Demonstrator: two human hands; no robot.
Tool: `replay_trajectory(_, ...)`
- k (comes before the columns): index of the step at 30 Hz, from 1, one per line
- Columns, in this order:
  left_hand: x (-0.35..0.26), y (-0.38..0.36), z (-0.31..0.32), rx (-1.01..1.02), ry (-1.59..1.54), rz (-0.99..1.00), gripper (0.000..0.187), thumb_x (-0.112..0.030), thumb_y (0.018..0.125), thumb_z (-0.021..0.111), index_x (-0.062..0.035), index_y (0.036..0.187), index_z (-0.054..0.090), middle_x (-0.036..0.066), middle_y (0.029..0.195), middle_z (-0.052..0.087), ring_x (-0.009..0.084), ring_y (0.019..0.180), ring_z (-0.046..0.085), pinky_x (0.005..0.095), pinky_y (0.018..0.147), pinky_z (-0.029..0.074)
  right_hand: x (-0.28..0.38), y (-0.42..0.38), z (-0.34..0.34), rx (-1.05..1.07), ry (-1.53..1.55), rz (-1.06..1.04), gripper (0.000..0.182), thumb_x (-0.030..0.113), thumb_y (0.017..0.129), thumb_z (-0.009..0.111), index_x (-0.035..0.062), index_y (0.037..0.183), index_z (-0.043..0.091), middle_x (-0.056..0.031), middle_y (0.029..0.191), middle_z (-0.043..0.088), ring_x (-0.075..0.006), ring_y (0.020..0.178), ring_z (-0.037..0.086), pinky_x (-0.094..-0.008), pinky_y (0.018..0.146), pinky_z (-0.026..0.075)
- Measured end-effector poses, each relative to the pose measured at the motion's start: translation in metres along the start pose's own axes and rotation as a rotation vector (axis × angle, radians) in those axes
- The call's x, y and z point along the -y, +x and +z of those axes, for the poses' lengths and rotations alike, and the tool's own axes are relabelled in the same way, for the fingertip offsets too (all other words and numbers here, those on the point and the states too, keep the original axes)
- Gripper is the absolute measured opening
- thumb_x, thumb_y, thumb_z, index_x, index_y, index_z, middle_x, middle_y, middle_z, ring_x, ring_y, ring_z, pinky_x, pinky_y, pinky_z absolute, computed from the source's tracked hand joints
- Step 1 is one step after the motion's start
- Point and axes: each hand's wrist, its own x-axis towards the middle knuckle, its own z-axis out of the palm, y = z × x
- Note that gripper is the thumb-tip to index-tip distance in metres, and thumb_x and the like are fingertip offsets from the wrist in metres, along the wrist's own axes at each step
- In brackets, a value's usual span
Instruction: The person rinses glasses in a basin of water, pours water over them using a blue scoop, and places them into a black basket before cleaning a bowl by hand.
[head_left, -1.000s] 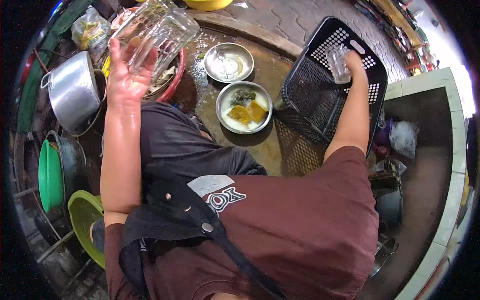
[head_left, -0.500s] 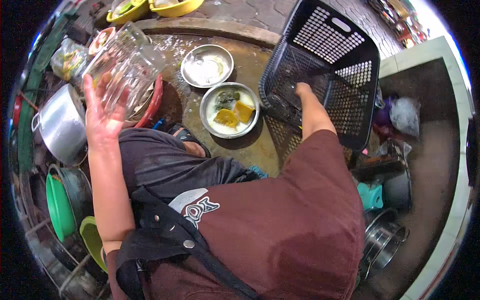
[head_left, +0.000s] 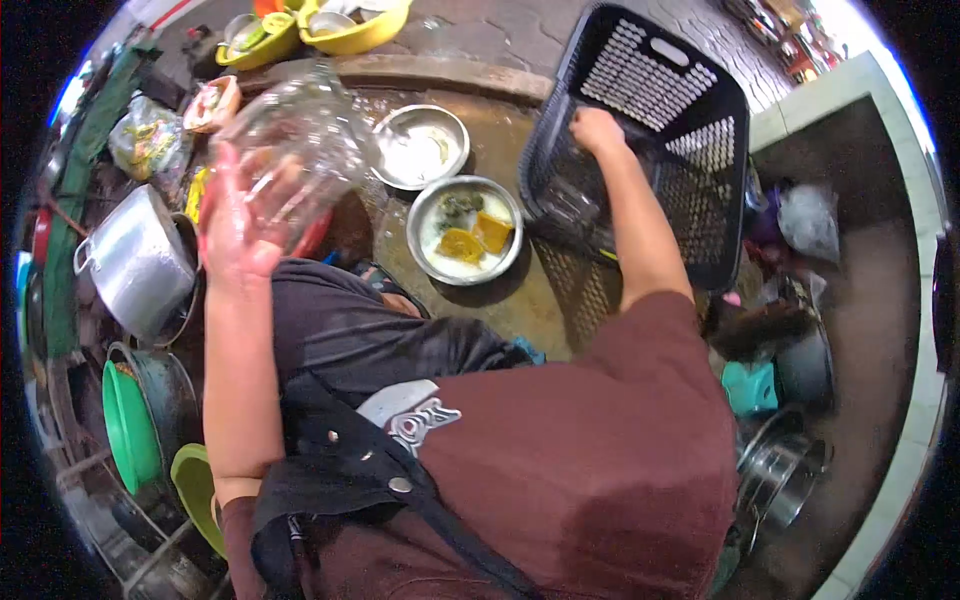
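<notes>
My left hand (head_left: 243,215) is raised at the left, its fingers closed about several clear glasses (head_left: 310,125). The glasses are blurred, so their exact shape is hard to tell. My right hand (head_left: 598,130) reaches into the black plastic basket (head_left: 690,150), its fingers curled. Whatever it holds, if anything, is hidden. Below that hand, a clear glass (head_left: 572,205) lies on the bottom of the basket. Between my hands, a metal bowl (head_left: 465,268) holds cloudy liquid, two yellow sponges (head_left: 490,232) and a dark green scrubber (head_left: 460,205).
Another metal bowl (head_left: 425,148) sits just behind. Yellow basins (head_left: 360,32) stand at the far edge, past a low curb (head_left: 440,75). At the left are a large aluminium pot (head_left: 135,260) and a green basin (head_left: 128,425). Steel pots (head_left: 785,480) stand at the right beside a tiled ledge (head_left: 905,300).
My right hand has moved up and away inside the basket, and a glass now shows below it. My left hand has shifted right with the glasses. The view has moved slightly.
</notes>
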Motion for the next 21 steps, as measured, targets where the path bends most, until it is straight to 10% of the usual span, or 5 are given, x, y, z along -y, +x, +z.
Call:
replay_trajectory(2, 0.000, -0.004, 0.006, 0.059, -0.009, -0.013, 0.052, -0.054, 0.074, 0.053, -0.0068, 0.095, 0.049, 0.012, 0.080, 0.059, 0.0210, 0.069, 0.060, 0.0394, 0.066, 0.051, 0.065, -0.031, -0.081, 0.013, 0.568, -0.138, 0.030, 0.027, 0.083, 0.045, 0.0004, 0.093, 0.057, -0.0116, 0.085, 0.062, -0.0190, 0.077, 0.059, -0.0315, 0.068, 0.047)
replay_trajectory(6, 0.006, -0.008, 0.015, 0.163, 0.023, -0.084, 0.059, -0.056, 0.072, 0.054, -0.0035, 0.098, 0.046, 0.015, 0.080, 0.058, 0.0216, 0.065, 0.061, 0.0378, 0.065, 0.050, 0.158, -0.071, -0.138, 0.834, 1.658, -0.431, 0.058, 0.049, 0.085, 0.038, 0.0008, 0.117, 0.041, -0.0148, 0.096, 0.055, -0.0255, 0.086, 0.055, -0.0391, 0.069, 0.048)
replay_trajectory(21, 0.010, -0.011, 0.015, 0.386, -0.056, -0.037, 0.053, -0.048, 0.078, 0.053, 0.0006, 0.094, 0.040, 0.024, 0.076, 0.057, 0.0247, 0.057, 0.061, 0.0339, 0.053, 0.052, 0.236, -0.048, -0.142, 1.450, 1.454, -0.335, 0.061, 0.051, 0.084, 0.037, 0.0044, 0.123, 0.037, -0.0084, 0.120, 0.046, -0.0195, 0.107, 0.046, -0.0346, 0.092, 0.036)
